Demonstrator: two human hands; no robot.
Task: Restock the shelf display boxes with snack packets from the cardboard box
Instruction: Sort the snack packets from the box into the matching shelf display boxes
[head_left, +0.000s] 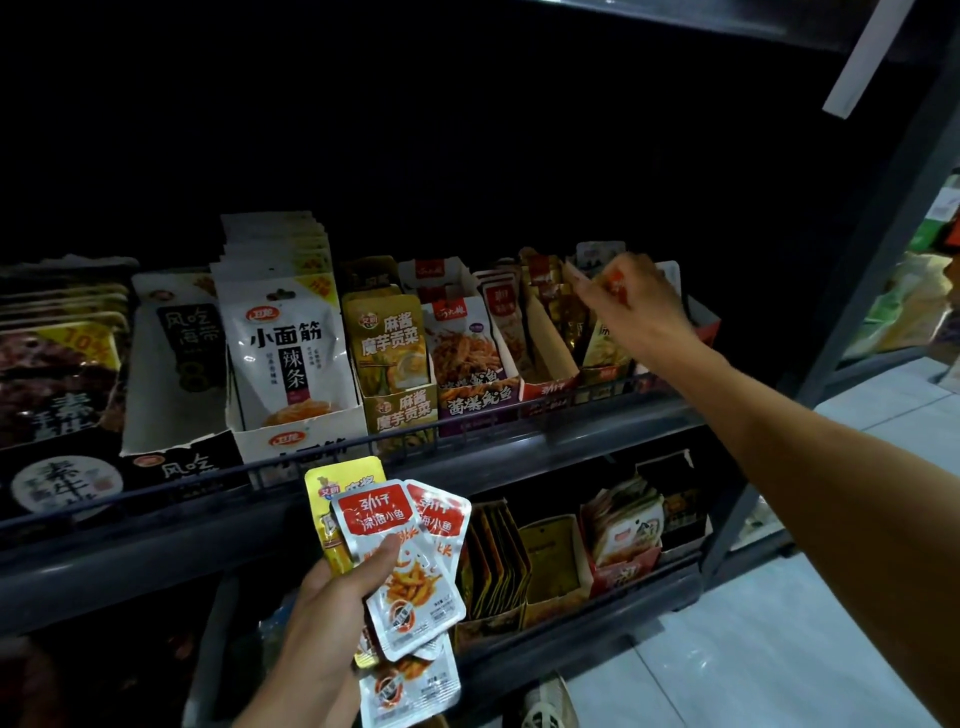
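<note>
1. Right hand (636, 306), reached up to the far right of the upper shelf: fingers (582, 278) curled round a small red-and-white packet (615, 283), pinched at the top of a display box (696, 325). Hard to tell whether the packet is fully seated or only part-way in.
2. Left hand (332, 613), low and near, below the upper shelf rail: thumb pressed across the front, fingers wrapped behind a fanned stack of snack packets (410, 561), red-and-white fish snacks, with a yellow packet (332, 499) tucked behind at the left.
3. Just left of the right hand: a red-fronted display box (550, 387) with few packets and much bare cardboard wall showing; further left, a purple-fronted box (475, 402) and a gold-fronted box (400, 410), both fairly full.
4. Far left of the upper shelf (597, 431): white and black boxes of larger pouches, well apart from the working hand.
5. Lower shelf: more display boxes, dim, contents unclear. Cardboard supply box not in view.
6. Step in hand, by judgement: placing one packet into the right-end box, the rest held ready.
7. Next move likely calls for letting go once the packet stands upright behind its row, then drawing a matching red-and-white packet off the left-hand stack without spilling the fan; yellow packet probably belongs in the gold-fronted box.
</note>
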